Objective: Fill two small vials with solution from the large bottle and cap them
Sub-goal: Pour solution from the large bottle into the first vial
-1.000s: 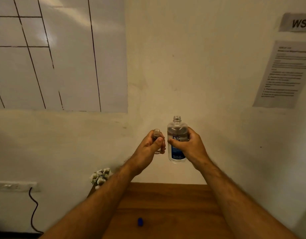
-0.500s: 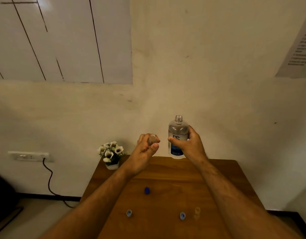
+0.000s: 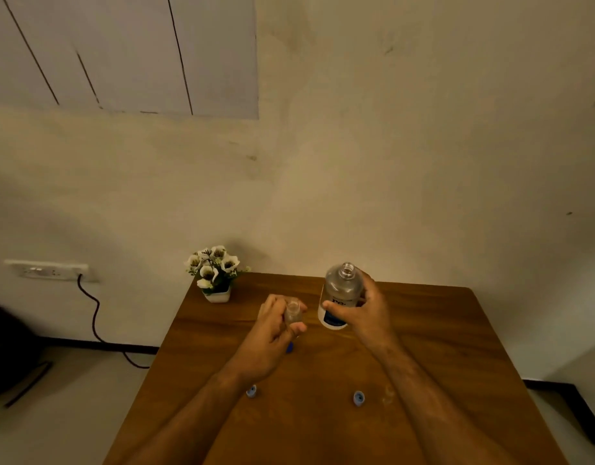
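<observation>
Over table (image 3: 423, 330) — hands (image 3: 272, 327) gripping vial (image 3: 293, 312), bottle (image 3: 339, 297).

There is one view only, from a wide-angle camera worn on the person's head. It looks forward and steeply down over a wooden table (image 3: 423, 330), so the tabletop fills the lower part of the picture and the wall (image 3: 390, 162) behind it fills the upper part (straight lines bow near the edges). Both forearms reach in from the bottom edge, and the left hand (image 3: 272, 325) and right hand (image 3: 364, 313) sit close below the middle. No second view shares the scene.
</observation>
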